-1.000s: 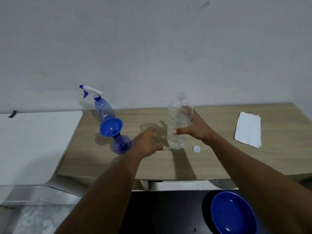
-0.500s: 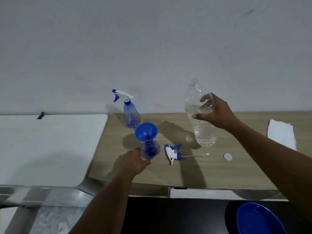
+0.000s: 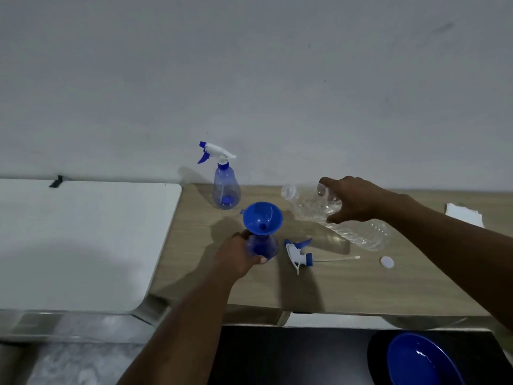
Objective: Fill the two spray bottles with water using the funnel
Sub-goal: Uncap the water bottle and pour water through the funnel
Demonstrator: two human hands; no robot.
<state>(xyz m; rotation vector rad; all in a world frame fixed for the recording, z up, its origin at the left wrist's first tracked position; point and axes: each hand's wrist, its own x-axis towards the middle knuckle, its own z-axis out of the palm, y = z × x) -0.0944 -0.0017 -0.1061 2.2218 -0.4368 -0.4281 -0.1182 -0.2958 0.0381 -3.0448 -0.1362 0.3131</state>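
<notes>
Two spray bottles stand on the counter: one capped (image 3: 226,187) at the back edge, one open (image 3: 262,245) carrying the single funnel (image 3: 262,218), gripped by the left hand (image 3: 238,254). The right hand (image 3: 352,200) clasps one tilted, unlabelled water bottle (image 3: 333,215). One loose spray head (image 3: 299,255) and one white cap (image 3: 387,262) lie nearby.

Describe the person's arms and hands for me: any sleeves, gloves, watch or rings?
Both arms are bare along all that shows, with no sleeve in view. The left hand and right hand wear no gloves. No watch, bracelet or ring shows on either wrist or on the fingers that can be seen; some fingers are hidden.
</notes>
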